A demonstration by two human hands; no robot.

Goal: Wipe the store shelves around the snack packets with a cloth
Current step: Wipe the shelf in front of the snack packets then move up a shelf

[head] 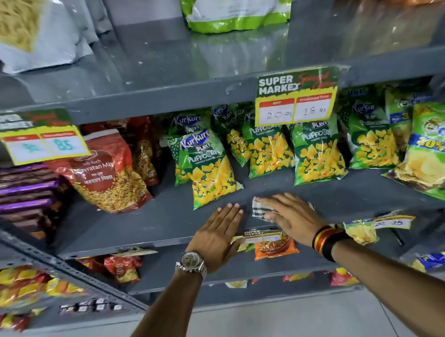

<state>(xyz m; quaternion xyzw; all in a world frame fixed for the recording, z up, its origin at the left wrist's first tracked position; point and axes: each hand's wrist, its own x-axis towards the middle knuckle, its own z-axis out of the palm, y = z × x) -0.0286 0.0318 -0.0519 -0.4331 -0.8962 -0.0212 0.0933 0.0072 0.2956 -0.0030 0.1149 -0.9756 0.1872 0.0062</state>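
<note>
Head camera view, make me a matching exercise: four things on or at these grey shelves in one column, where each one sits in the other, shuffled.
Things:
1. Checked grey-and-white cloth
2. Red Navratan Mix packet
3. Silver wristwatch
4. Yellow price tag reading 20 and 18

Places:
A. On the left wrist
B. Hanging from the shelf edge above the green Puffcorn packets
C. Under the right hand on the middle shelf
D. Left of the Puffcorn packets, leaning on the shelf

Pairs: 1-C, 2-D, 3-A, 4-B

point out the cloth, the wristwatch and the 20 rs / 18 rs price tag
cloth [258, 210]: head view, checked edge left of the right hand
wristwatch [191, 261]: head view, dial
price tag [296, 111]: head view, white price boxes
</note>
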